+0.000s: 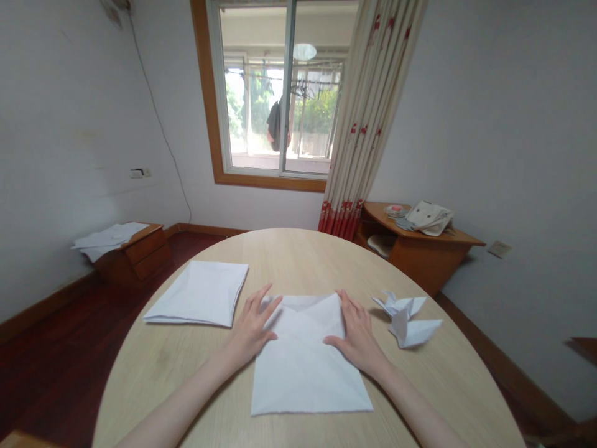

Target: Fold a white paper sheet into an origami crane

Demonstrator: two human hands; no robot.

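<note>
Both forearms reached in from the near edge. Left hand [254,326] lay palm-down on the folded white sheet [305,373], fingers [262,300] spread; right hand [357,336] lay flat on its right fold. Neither gripped anything. The sheet lay on the near middle of the table [298,261].

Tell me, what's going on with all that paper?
A person presses both hands flat on a white sheet of paper lying on a round wooden table. The left hand and the right hand rest on its upper part, where the top corners are folded in to a point. A stack of paper lies to the left, and a folded paper shape sits to the right.
</note>
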